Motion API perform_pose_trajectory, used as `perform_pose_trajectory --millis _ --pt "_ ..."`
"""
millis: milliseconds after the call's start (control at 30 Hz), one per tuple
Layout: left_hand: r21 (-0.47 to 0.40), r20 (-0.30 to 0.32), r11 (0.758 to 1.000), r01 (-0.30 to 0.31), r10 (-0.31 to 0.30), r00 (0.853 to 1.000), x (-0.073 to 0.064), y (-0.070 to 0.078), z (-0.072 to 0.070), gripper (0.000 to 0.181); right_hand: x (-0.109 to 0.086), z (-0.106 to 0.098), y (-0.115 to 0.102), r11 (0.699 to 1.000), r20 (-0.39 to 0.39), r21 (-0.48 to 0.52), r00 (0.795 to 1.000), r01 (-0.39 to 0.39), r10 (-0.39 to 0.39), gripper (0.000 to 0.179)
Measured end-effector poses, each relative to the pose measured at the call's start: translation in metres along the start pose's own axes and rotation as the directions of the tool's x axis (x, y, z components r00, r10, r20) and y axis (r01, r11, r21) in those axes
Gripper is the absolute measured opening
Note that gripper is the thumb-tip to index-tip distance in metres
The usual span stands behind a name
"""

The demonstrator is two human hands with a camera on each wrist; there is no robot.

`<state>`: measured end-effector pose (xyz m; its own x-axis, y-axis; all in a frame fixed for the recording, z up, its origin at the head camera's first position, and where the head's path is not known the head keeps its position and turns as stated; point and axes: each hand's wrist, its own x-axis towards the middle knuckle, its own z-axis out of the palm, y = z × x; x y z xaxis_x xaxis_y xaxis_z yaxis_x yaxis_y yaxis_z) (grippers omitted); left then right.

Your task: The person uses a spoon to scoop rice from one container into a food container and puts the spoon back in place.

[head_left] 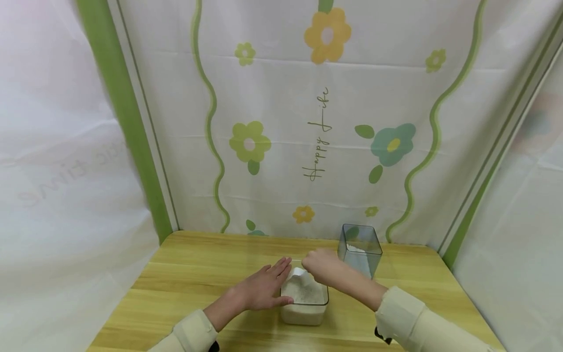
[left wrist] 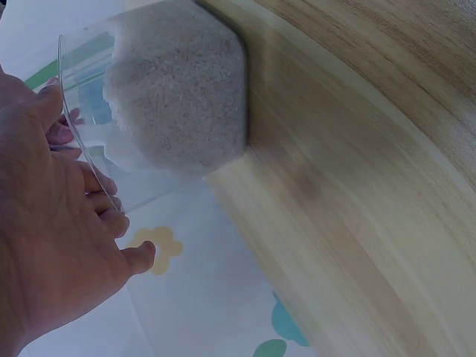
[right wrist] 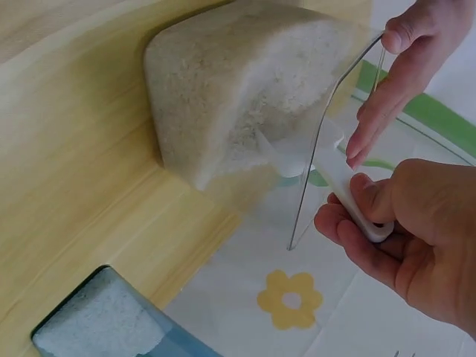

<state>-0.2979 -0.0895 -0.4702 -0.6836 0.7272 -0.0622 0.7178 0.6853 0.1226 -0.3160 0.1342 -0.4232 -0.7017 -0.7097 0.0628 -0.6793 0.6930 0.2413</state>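
Observation:
A clear square container (head_left: 304, 315) of rice (left wrist: 182, 89) stands near the middle of the table. My left hand (head_left: 263, 288) rests at its left rim, fingers extended and thumb spread toward the near corner. In the right wrist view those left fingers (right wrist: 387, 100) lie along the rim. My right hand (head_left: 324, 266) grips the handle of a white scoop (right wrist: 342, 182) above the far side of the container. The scoop's head reaches down inside, against the rice, and is partly blurred by the clear wall.
A bluish see-through container (head_left: 371, 261) with white grains inside stands behind and to the right, close to the right forearm. The wooden table (head_left: 198, 264) meets a printed curtain (head_left: 272, 98) at its back edge, and further curtains hang at both sides.

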Motion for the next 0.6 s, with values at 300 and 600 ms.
perform_pose_trajectory --millis 300,600 --pt "0.01 0.004 1.0 0.01 -0.01 1.0 0.001 0.001 0.0 0.092 0.008 0.007 -0.002 0.996 0.027 0.061 0.997 0.064 -0.066 0.025" --pt "0.005 0.016 1.0 0.031 -0.031 0.999 0.001 0.003 -0.002 0.089 -0.008 0.004 0.025 0.81 0.069 0.586 0.994 0.031 -0.088 0.047"
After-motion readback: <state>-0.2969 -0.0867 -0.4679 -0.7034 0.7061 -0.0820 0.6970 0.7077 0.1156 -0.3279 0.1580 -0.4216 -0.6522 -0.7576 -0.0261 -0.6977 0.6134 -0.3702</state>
